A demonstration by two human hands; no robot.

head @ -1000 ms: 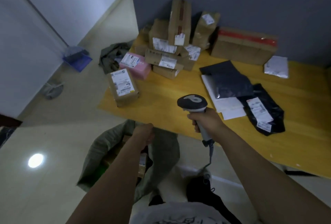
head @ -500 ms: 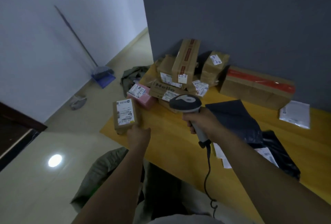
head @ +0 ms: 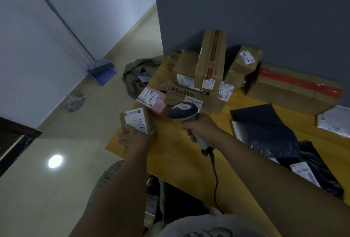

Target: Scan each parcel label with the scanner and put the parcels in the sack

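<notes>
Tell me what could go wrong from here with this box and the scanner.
1. The left hand grips the box over the lower part of its label, so the scan may miss the barcode.
2. The box is at the table corner; a slip could drop it beside the sack.
3. The scanner cable hangs over the table edge and may snag.

Your left forearm comes up from 6 o'clock, and your left hand (head: 136,139) clasps the near end of the small parcel (head: 135,120). Your right forearm enters from 4 o'clock, with your right hand (head: 201,128) fisted round the scanner (head: 182,110) handle.
</notes>
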